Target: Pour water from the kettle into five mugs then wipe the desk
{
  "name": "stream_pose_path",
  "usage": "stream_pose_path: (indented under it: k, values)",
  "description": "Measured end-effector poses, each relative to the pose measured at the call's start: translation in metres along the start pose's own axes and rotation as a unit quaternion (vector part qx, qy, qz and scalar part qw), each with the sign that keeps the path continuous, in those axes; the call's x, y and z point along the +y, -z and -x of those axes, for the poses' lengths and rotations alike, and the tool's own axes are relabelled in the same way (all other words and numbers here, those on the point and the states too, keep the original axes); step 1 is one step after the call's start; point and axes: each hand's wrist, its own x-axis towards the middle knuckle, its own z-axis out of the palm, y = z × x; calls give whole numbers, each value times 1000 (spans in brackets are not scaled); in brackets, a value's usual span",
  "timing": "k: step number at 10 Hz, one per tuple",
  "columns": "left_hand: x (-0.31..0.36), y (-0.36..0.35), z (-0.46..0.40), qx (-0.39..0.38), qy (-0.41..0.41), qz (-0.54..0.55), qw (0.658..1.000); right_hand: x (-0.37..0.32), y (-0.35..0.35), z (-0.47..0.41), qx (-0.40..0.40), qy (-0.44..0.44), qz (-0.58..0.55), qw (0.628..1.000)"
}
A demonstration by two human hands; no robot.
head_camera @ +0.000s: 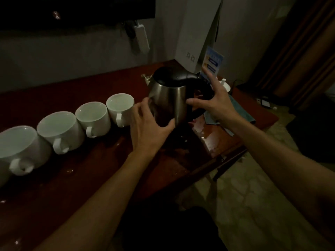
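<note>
Both forearms reach in from the near edge over the dark red desk (pixel 81 171), which carries wet patches near its right end. Upright between the 2 hands stands the steel kettle (pixel 168 98), its black handle turned right, spout away to the left. 4 white mugs (pixel 93 115) show in a row to its left, handles toward the person. Spread wide, the left hand (pixel 150 129) rests against the kettle's body, holding nothing. Nearer the handle, the right hand (pixel 215 102) is fanned open, thumb just at it, not yet gripping.
</note>
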Motion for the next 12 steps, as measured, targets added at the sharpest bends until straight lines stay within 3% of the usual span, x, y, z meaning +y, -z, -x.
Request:
stream_pose_path:
  k: [1, 3, 5, 7, 10, 12]
  values:
    - [-8, -17, -4, -41, 13, 52, 998, 6, -5, -1, 6, 46, 12, 999]
    - [-8, -24, -2, -26, 7, 133, 991, 8, 0, 14, -22, 80, 7, 997]
    - [13, -27, 16, -17, 55, 144, 988, 7, 8, 14, -35, 43, -18, 998]
    - [11, -34, 25, 8, 39, 133, 990, 11, 11, 2, -47, 9, -44, 998]
    - [7, -23, 25, -31, 41, 126, 991, 5, 10, 11, -36, 4, -41, 998]
    - [19, 24, 33, -52, -3, 75, 996, -19, 5, 15, -26, 7, 67, 997]
